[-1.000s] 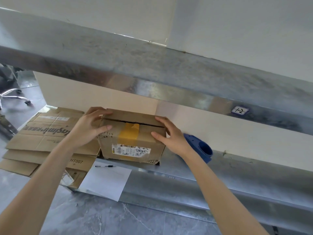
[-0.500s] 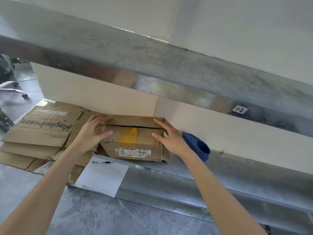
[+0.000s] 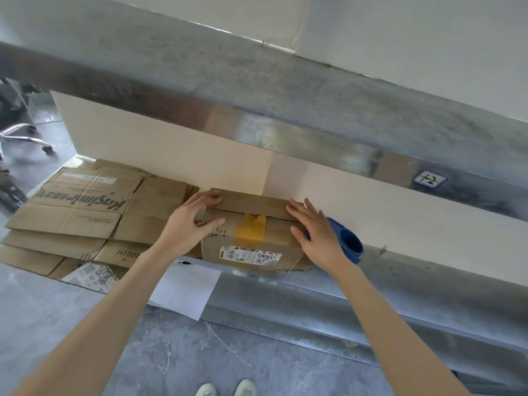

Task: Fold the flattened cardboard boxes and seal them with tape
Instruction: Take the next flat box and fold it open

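A folded cardboard box (image 3: 248, 204) with a yellow tape patch (image 3: 250, 231) and a white shipping label sits on the metal shelf (image 3: 314, 298) against the back wall. My left hand (image 3: 188, 224) grips the box's left end, fingers curled over the top flap and thumb on the front. My right hand (image 3: 317, 230) rests flat on the right end with straight fingers. A gap shows between the two top flaps. A stack of flattened cardboard boxes (image 3: 85, 212) lies to the left on the same shelf.
A blue tape dispenser (image 3: 350, 244) lies just right of the box, partly behind my right hand. A white sheet of paper (image 3: 185, 287) and a pen (image 3: 183, 262) lie at the shelf's front edge. Another metal shelf (image 3: 285, 95) hangs overhead. A chair base (image 3: 23, 135) stands far left.
The box has settled lower and flatter on the shelf. My right hand's fingers have straightened over the right end. My left hand keeps its hold on the left end.
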Action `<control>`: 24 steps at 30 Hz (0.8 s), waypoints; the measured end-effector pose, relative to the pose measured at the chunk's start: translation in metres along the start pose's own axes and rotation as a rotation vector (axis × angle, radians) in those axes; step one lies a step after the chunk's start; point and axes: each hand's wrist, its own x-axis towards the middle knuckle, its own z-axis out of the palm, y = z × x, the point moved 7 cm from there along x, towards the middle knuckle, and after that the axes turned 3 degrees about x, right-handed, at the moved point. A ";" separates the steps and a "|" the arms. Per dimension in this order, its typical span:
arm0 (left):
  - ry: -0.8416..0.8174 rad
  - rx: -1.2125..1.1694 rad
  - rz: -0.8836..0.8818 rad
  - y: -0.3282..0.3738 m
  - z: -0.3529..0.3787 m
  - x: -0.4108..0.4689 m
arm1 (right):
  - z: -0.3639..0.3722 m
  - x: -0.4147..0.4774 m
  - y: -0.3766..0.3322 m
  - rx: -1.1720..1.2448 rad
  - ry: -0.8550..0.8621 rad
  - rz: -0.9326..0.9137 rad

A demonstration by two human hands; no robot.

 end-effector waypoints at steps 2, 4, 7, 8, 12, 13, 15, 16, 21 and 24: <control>0.011 0.007 0.003 0.001 0.000 -0.002 | 0.003 0.004 -0.012 -0.042 -0.007 -0.057; 0.026 0.003 0.000 0.002 0.002 -0.005 | 0.011 0.010 -0.026 -0.039 -0.011 -0.086; 0.029 -0.020 -0.004 0.001 0.006 -0.008 | 0.019 0.016 -0.036 -0.021 0.066 -0.078; 0.025 -0.026 -0.005 0.001 0.007 -0.009 | 0.019 0.017 -0.036 -0.027 0.112 -0.077; 0.010 0.103 0.033 0.004 0.002 -0.003 | 0.019 0.020 -0.031 -0.022 0.197 -0.064; 0.004 0.174 0.072 0.009 0.001 -0.001 | 0.020 0.021 -0.030 -0.006 0.199 -0.056; -0.019 0.237 0.149 0.016 0.004 0.001 | 0.021 0.022 -0.030 0.014 0.208 -0.047; -0.037 0.222 0.158 0.018 0.007 0.001 | 0.021 0.023 -0.030 0.021 0.213 -0.041; -0.033 0.153 0.140 0.014 0.014 -0.004 | 0.018 0.024 -0.028 0.035 0.252 0.004; -0.037 0.141 0.140 0.012 0.014 -0.004 | 0.018 0.024 -0.029 0.031 0.267 0.026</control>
